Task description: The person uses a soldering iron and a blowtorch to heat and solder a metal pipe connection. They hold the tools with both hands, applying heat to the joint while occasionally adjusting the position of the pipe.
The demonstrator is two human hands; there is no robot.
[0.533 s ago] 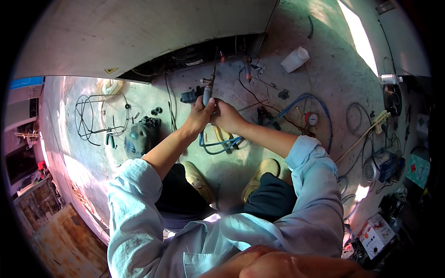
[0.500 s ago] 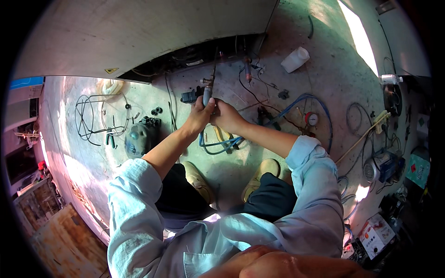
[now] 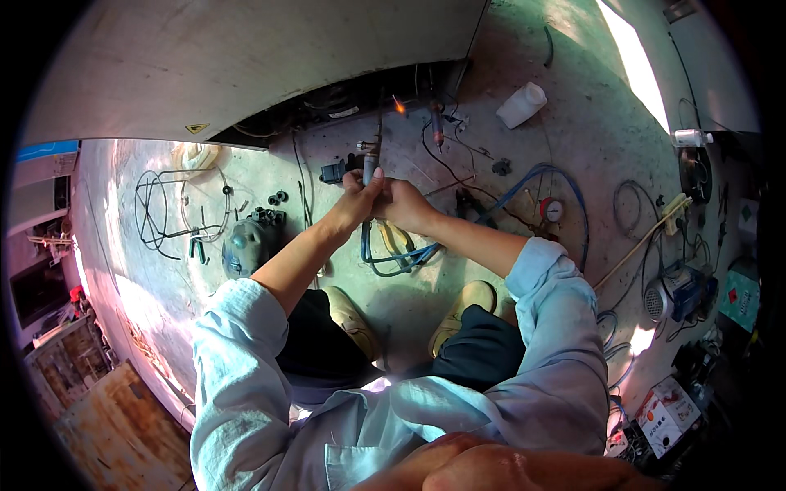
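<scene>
A welding torch [image 3: 370, 164] with a grey handle and brass valve points away from me, its thin nozzle reaching toward the low opening under the large metal cabinet. My left hand [image 3: 357, 200] is wrapped round the handle, the thumb along its top. Pressed against it from the other side, my right hand [image 3: 404, 204] is closed on the handle's lower end; its fingers are partly hidden. Beyond the nozzle an orange flame [image 3: 399, 105] shows by the opening. Blue hoses [image 3: 385, 270] loop below my hands over yellow-handled pliers [image 3: 396, 239].
The metal cabinet [image 3: 270, 65] stands ahead. On the floor lie a white plastic bottle [image 3: 521, 105], a red gauge [image 3: 551, 210] and a wire frame [image 3: 164, 209]. A dark welding mask [image 3: 247, 245] sits left of my knees; a blue motor [image 3: 679, 295] is at right.
A bright orange flame now shows near the nozzle, where only a faint reddish spot was before. The torch and hoses have shifted slightly; both hands keep their hold.
</scene>
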